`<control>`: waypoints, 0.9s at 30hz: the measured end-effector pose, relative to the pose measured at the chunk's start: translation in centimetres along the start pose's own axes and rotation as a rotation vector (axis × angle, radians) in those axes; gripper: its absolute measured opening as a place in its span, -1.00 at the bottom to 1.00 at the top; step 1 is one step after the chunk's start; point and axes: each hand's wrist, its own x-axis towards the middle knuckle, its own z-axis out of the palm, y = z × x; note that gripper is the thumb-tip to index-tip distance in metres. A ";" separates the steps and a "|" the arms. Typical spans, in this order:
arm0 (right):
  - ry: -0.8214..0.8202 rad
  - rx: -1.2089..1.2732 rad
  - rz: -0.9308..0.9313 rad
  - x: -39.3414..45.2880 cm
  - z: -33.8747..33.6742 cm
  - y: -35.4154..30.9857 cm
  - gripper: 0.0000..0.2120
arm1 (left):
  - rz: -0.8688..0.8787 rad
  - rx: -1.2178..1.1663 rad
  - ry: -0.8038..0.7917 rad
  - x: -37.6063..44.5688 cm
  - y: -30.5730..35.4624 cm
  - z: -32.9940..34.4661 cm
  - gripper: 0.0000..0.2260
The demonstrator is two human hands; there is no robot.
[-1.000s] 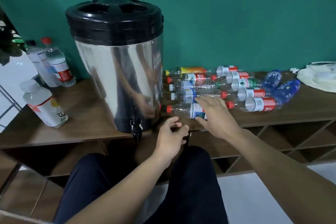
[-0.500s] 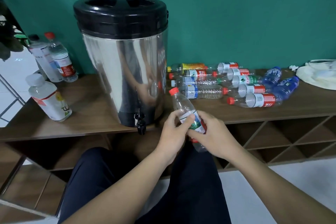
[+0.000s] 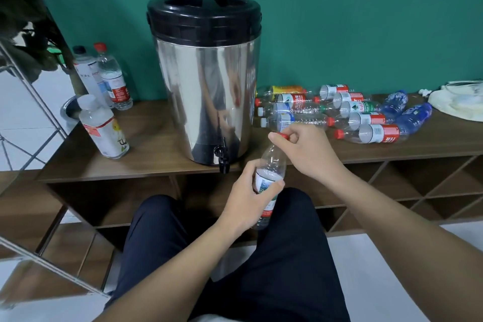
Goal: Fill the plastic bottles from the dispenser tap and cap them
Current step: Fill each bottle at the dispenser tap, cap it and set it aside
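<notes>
My left hand (image 3: 245, 198) has its grip clamped round the label of a clear plastic bottle (image 3: 271, 165), held nearly upright just right of the dispenser (image 3: 206, 81) tap (image 3: 222, 155), in front of the tabletop (image 3: 156, 144) edge. My right hand (image 3: 305, 149) pinches its red cap (image 3: 282, 135). Empty bottles (image 3: 366, 123) lie right of the dispenser; three bottles (image 3: 104, 125) stand to its left.

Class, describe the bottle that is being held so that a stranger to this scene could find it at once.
Start at the steel dispenser on the wooden shelf and drop to its black tap. Just right of it, the left hand grips a clear bottle while the right hand pinches its red cap. Unlike the bottles lying behind, it is held upright.
</notes>
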 end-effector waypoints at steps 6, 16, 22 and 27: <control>-0.012 -0.101 -0.022 0.3 0.5 -0.4 -0.50 | 0.023 0.150 0.068 -1.4 -1.5 -0.7 -0.55; -0.277 -0.332 -0.106 1.3 0.8 0.9 -0.32 | 0.031 0.151 -0.027 -2.2 -3.4 -2.0 -0.60; -0.490 -0.393 -0.303 0.8 -1.0 1.8 -0.59 | -0.043 -0.019 -0.167 -2.0 -4.2 -3.5 -0.64; -0.640 -0.383 -0.375 0.2 -1.9 1.6 -0.83 | -0.102 -0.064 -0.265 -1.7 -5.6 -4.8 -0.65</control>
